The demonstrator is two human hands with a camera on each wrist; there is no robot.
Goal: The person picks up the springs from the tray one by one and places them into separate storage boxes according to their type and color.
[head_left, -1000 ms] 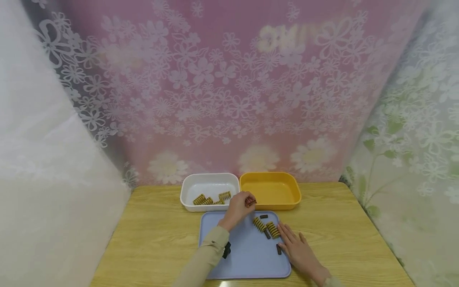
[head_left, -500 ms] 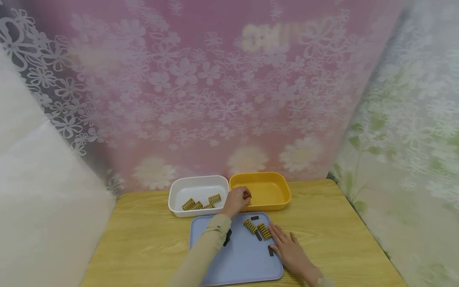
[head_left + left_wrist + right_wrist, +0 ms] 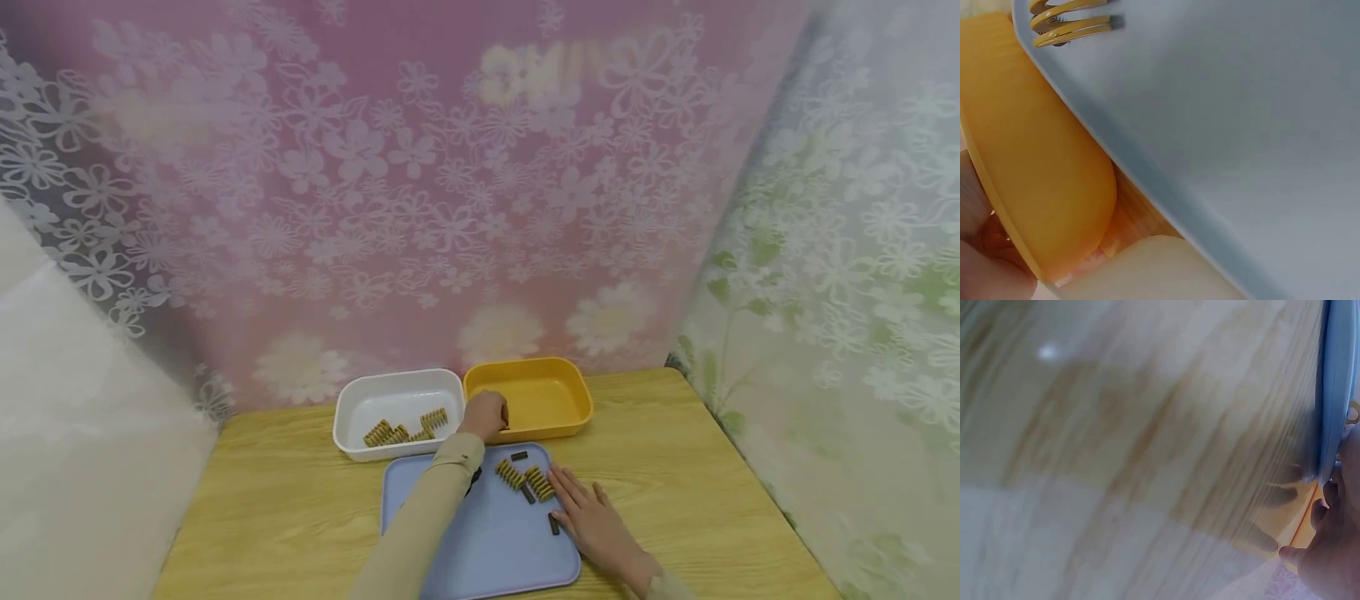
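My left hand (image 3: 483,414) is over the front left corner of the yellow box (image 3: 551,402), fingers curled. A small dark brown spring (image 3: 506,428) shows at its fingertips, mostly hidden by the hand. In the left wrist view, that hand appears behind the rim of the yellow box (image 3: 1041,156). My right hand (image 3: 596,529) rests with straight fingers along the right edge of the blue tray (image 3: 502,554). Two thick yellow springs (image 3: 538,483) lie near its fingertips. Around them are small dark brown cylinders, at the back (image 3: 519,456), between (image 3: 528,494) and near the thumb (image 3: 554,523).
Left of the yellow box, touching it, stands a white box (image 3: 375,387) with several yellow springs (image 3: 433,419) inside. Both boxes sit behind the tray on a wooden table (image 3: 645,442). Flowered curtains (image 3: 420,208) hang behind and at the sides.
My left hand has carried the small dark spring from above the tray's back edge down into the yellow box's front corner. The right hand stays on the tray edge; the head view has shifted.
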